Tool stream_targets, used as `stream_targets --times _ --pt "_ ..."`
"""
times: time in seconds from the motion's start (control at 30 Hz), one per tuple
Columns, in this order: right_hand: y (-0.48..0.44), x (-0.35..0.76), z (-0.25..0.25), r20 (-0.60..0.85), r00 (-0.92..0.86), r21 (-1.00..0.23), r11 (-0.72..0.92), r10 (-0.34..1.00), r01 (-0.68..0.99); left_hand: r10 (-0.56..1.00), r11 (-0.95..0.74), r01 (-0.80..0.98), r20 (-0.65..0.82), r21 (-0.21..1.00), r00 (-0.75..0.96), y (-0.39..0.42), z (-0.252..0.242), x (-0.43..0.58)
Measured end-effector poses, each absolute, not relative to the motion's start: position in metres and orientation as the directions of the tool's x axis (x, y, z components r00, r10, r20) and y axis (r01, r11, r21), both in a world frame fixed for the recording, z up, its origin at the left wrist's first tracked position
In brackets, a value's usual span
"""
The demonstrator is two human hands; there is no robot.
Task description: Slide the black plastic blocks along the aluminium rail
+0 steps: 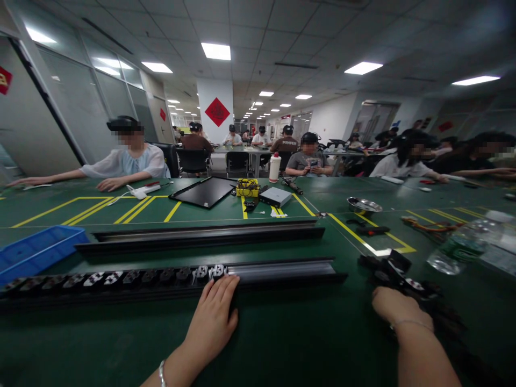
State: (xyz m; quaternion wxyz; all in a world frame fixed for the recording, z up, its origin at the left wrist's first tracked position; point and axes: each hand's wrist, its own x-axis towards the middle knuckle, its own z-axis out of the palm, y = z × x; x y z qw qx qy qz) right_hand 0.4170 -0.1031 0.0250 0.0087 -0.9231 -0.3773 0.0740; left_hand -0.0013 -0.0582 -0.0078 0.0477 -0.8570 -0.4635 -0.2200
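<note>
A long black metal channel (pixel 282 271) lies across the near table, its left part filled with a row of black and white socket-like modules (pixel 149 277). My left hand (pixel 215 317) rests palm down with fingers stretched out, the fingertips at the channel's near edge beside the last white module (pixel 218 270). On the right, my right hand (pixel 399 309) reaches into a pile of dark parts (pixel 433 298); its fingers are hidden, so I cannot tell what they hold. A second black channel (pixel 209 234) lies behind the first, with no modules visible in it.
A blue bin (pixel 44 247) stands at the left. Farther back are a dark flat panel (pixel 205 192), a yellow basket of cables (pixel 247 187), a grey box (pixel 275 196) and a metal bowl (pixel 364 205). A plastic bottle (pixel 463 244) lies at right. Other people sit around the tables.
</note>
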Motion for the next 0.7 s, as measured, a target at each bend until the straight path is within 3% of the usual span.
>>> stream_targets --times 0.1,0.17,0.27,0.33,0.4,0.53,0.6,0.7 --pt "-0.105 0.411 0.029 -0.190 0.749 -0.051 -0.768 0.635 0.638 0.773 -0.578 0.801 0.420 0.157 0.475 -0.059 -0.007 -0.002" --pt "-0.106 0.401 0.032 -0.078 0.751 -0.056 -0.755 0.656 0.654 0.775 -0.583 0.791 0.418 0.185 0.473 -0.059 -0.007 -0.002" --pt "-0.100 0.372 0.037 0.220 0.677 -0.036 -0.687 0.703 0.725 0.773 -0.593 0.768 0.437 0.242 0.459 -0.058 -0.005 -0.002" --pt "-0.091 0.342 0.041 0.316 0.519 -0.060 -0.529 0.794 0.846 0.772 -0.596 0.747 0.464 0.295 0.434 -0.058 -0.003 -0.002" --pt "-0.080 0.303 0.043 0.387 0.306 -0.149 -0.268 0.870 0.952 0.780 -0.580 0.732 0.502 0.357 0.373 -0.058 0.000 -0.003" --pt "-0.056 0.209 0.038 0.473 -0.045 -0.311 0.215 0.880 0.926 0.772 -0.471 0.759 0.627 0.450 0.108 -0.051 0.005 -0.011" --pt "-0.046 0.166 0.033 0.505 -0.120 -0.376 0.343 0.855 0.861 0.730 -0.424 0.783 0.683 0.455 -0.002 -0.045 0.005 -0.018" --pt "-0.033 0.119 0.027 0.520 -0.127 -0.469 0.406 0.845 0.785 0.705 -0.394 0.812 0.708 0.430 -0.033 -0.034 0.002 -0.028"
